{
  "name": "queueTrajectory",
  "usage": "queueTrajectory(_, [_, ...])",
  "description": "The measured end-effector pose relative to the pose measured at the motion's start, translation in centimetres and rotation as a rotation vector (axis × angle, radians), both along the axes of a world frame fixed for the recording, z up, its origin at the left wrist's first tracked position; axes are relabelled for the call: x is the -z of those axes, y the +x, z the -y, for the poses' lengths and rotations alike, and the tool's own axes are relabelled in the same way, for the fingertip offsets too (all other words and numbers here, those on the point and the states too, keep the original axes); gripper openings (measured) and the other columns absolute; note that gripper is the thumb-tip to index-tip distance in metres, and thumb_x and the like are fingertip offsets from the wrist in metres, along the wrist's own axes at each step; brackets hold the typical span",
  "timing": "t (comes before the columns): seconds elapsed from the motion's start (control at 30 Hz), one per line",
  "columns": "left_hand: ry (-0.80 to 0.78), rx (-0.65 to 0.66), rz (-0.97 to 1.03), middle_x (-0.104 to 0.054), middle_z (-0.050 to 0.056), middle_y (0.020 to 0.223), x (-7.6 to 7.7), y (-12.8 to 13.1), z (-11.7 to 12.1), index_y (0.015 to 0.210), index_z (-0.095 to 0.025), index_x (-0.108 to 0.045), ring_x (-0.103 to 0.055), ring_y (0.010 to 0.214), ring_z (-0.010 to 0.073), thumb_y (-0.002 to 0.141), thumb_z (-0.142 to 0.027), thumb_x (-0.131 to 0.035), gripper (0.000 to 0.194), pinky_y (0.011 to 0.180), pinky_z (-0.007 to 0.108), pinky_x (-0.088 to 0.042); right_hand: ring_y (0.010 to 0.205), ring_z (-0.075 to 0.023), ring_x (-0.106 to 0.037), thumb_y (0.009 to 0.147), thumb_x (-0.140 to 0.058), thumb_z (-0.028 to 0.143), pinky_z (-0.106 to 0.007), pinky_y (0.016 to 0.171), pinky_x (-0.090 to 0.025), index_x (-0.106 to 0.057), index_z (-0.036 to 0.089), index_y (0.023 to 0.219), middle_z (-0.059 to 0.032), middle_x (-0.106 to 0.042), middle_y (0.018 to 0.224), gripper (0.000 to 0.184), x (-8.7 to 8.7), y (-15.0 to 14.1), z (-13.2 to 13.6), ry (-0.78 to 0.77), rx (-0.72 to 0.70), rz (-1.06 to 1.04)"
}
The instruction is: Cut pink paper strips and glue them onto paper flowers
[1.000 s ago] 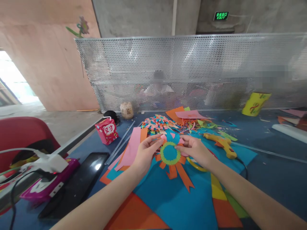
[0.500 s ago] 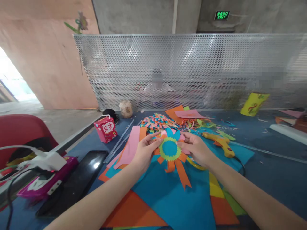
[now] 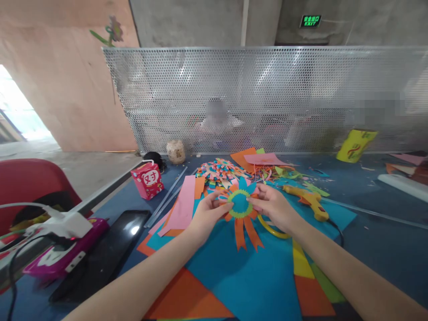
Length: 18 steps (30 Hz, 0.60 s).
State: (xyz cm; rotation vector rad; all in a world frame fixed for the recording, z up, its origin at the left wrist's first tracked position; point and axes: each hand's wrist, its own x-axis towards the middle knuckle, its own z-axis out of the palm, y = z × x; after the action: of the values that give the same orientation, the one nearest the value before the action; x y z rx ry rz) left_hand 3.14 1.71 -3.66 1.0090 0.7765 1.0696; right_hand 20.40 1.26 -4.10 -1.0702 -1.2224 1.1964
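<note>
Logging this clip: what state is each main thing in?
Round blue, green and orange rosette: held in both hands, orange tails hanging
Left hand: pinching the rosette
Right hand: pinching the rosette
Yellow plastic glue gun: lying down, unheld
Black glossy rectangular device: lying flat, dark
Red-and-white carton: upright
Green rectangular exit sign: lit

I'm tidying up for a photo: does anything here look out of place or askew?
Two things. Loose coloured scraps lie in an untidy tangle beyond the right hand, which holds the rosette. The yellow container at the back right looks tilted, though the wide lens may exaggerate that.
</note>
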Motion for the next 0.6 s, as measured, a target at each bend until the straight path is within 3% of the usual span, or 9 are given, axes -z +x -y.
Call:
queueTrajectory(0.23, [0.081, -0.133, -0.171, -0.066, 0.001, 0.06, 0.3, -0.5, -1.2, 0.074, -0.012, -0.064, -0.059, 0.053, 0.0097, 0.055, -0.025, -0.072, 0.024, 0.05, 0.018, -0.044, 0.066, -0.0133, -0.058, 0.062, -0.067, 0.033, -0.022, 0.056, -0.045, -0.052, 0.018, 0.083, 0.0007, -0.059, 0.073, 0.03, -0.3, -0.1, 0.1, -0.054, -0.019, 0.117])
queueTrajectory(0.37, [0.121, -0.102, -0.235, -0.069, 0.003, 0.065, 0.7, -0.5, -1.5, 0.075, -0.012, -0.066, -0.062, 0.06, 0.0133, 0.054, -0.023, -0.072, 0.025, 0.057, 0.022, -0.049, 0.078, -0.0162, -0.06, 0.063, -0.067, 0.03, -0.026, 0.062, -0.049, -0.053, 0.021, 0.09, -0.0024, -0.06, 0.089, 0.031, 0.2, 0.7, -0.4, -0.094, 0.028, 0.114])
queueTrajectory(0.5, [0.169, -0.014, -0.246, -0.07, 0.006, 0.075, 0.7, -0.5, -1.1, 0.078, -0.013, -0.066, -0.064, 0.072, 0.0182, 0.055, -0.029, -0.072, 0.029, 0.069, 0.029, -0.05, 0.066, -0.0136, -0.058, 0.058, -0.07, 0.025, -0.024, 0.055, -0.049, -0.056, 0.019, 0.08, -0.0002, -0.059, 0.076, 0.027, 0.2, 1.3, -0.6, -0.113, 0.016, 0.081])
queueTrajectory(0.6, [0.214, -0.051, -0.223, -0.069, 0.01, 0.084, -0.2, -1.1, -1.4, 0.086, -0.012, -0.064, -0.064, 0.079, 0.0212, 0.065, -0.04, -0.063, 0.035, 0.072, 0.032, -0.05, 0.05, -0.0055, -0.05, 0.057, -0.071, 0.026, -0.017, 0.047, -0.043, -0.054, 0.019, 0.078, 0.0057, -0.052, 0.065, 0.027, -0.5, 1.7, -0.5, -0.067, 0.086, 0.012])
